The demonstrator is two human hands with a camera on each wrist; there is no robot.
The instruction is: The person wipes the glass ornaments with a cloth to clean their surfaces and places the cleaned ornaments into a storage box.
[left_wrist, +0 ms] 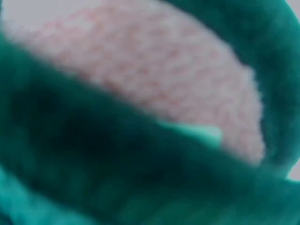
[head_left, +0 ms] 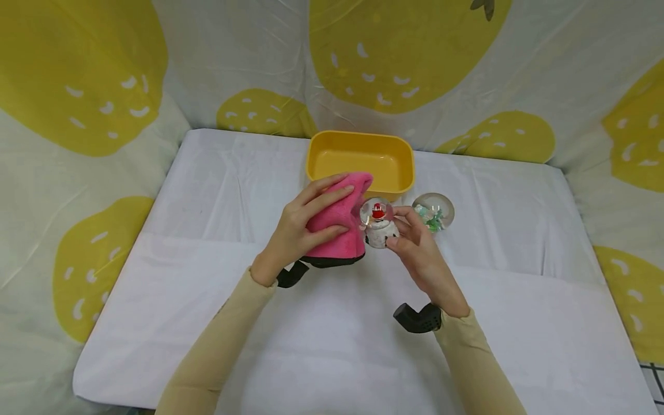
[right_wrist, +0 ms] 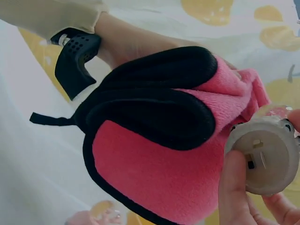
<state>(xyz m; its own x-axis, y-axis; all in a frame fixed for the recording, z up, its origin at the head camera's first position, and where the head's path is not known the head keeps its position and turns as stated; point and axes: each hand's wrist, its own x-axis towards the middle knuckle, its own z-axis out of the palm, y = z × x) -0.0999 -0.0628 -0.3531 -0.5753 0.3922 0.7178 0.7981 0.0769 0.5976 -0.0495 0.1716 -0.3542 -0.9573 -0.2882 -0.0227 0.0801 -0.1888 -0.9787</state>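
Right grip (head_left: 422, 259) holds a snow globe (head_left: 380, 225), any lettering unclear.

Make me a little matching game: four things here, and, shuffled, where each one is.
1. pink cloth
2. globe with red inside
3. globe with green inside
4. yellow tub

A. held in the right hand
B. near the table's far edge
C. gripped by the left hand
D. beside the right hand, not held

Pairs: 1-C, 2-A, 3-D, 4-B
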